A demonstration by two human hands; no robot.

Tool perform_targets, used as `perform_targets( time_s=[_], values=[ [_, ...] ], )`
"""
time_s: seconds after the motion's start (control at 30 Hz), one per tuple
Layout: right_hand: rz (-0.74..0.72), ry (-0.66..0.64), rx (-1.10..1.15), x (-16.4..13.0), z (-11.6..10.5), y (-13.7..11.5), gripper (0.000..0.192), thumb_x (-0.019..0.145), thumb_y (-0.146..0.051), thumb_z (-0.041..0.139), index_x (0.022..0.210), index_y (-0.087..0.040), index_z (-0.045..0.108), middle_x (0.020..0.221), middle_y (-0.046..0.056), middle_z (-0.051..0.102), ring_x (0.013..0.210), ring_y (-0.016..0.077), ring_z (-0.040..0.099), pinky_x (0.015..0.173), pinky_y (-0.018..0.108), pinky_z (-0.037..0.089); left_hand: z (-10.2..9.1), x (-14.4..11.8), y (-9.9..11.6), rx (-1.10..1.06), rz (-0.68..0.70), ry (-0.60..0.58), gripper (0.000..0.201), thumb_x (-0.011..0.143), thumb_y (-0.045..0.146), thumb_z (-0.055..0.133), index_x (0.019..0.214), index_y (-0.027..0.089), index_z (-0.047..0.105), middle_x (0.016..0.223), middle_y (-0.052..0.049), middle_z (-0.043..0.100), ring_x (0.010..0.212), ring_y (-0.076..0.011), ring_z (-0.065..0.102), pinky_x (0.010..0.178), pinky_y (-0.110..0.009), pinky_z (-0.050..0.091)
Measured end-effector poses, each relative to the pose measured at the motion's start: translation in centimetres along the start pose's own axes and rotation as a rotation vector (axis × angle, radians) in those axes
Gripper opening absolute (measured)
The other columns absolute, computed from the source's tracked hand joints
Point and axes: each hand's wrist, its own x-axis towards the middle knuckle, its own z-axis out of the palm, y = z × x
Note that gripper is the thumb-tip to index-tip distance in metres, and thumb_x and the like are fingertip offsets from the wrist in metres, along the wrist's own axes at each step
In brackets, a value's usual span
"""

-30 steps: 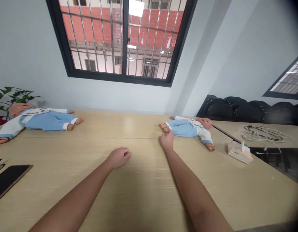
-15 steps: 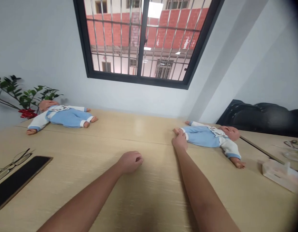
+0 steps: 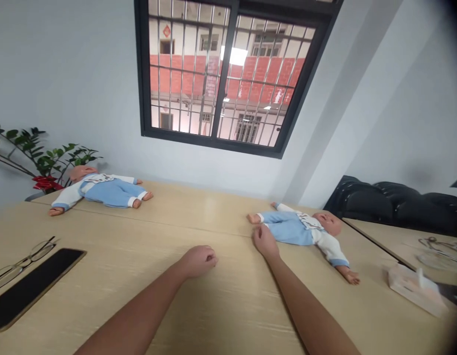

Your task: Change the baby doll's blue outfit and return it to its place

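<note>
My right hand (image 3: 264, 240) is closed around the lower leg of a baby doll (image 3: 289, 230) on the right side of the table; the doll's near foot is hidden in my fingers. This doll lies on its back in light blue trousers and a white top, its head to the right and its legs toward the middle. My left hand (image 3: 199, 261) rests as a loose fist on the table, with nothing visible in it. A similar doll (image 3: 112, 190) lies at the back left, apart from both hands.
Eyeglasses (image 3: 23, 264) and a black flat board (image 3: 36, 286) lie at the left of the table (image 3: 169, 224). A potted plant (image 3: 43, 155) stands behind the left doll. On the right are a white box (image 3: 417, 291), a coiled cord (image 3: 439, 246) and black chairs (image 3: 391, 197). A barred window (image 3: 224, 74) faces me.
The camera view has tilted up. The right doll has slid a little to the left with my right hand on its leg. My left hand stays closed at nearly the same spot.
</note>
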Motion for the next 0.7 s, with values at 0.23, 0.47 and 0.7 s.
perform_targets(
  time_s=[0.23, 0.47, 0.7],
  values=[
    [-0.351, -0.099, 0.193, -5.7, -0.8, -4.5, 0.022, 0.103, -0.033, 0.039, 0.100, -0.020, 0.057, 0.095, 0.008, 0.063, 0.089, 0.0233, 0.059, 0.086, 0.037, 0.049, -0.7, -0.3, 0.3, -0.014, 0.080, 0.148, 0.031, 0.096, 0.035, 0.049, 0.072, 0.020, 0.060, 0.079, 0.000, 0.062, 0.070, -0.0142, 0.058, 0.064, -0.025, 0.039],
    [-0.684, -0.179, 0.482, -15.2, -4.1, -9.5, 0.007, 0.099, -0.023, 0.047, 0.100, -0.023, 0.054, 0.097, 0.008, 0.066, 0.092, 0.0205, 0.063, 0.086, 0.034, 0.052, -2.1, -1.3, 1.4, 0.019, 0.189, 0.454, 0.029, 0.100, 0.032, 0.044, 0.078, 0.021, 0.060, 0.080, -0.003, 0.059, 0.075, -0.0164, 0.056, 0.072, -0.028, 0.042],
    [-0.927, -0.439, 0.451, -24.6, -9.5, -11.6, 0.015, 0.097, -0.022, 0.049, 0.112, -0.024, 0.053, 0.105, 0.009, 0.073, 0.103, 0.0188, 0.070, 0.085, 0.029, 0.056, -4.0, -2.7, 1.1, 0.104, 0.283, 0.576, 0.031, 0.098, 0.028, 0.046, 0.071, 0.021, 0.058, 0.072, -0.003, 0.057, 0.072, -0.0167, 0.054, 0.071, -0.030, 0.040]
  ],
)
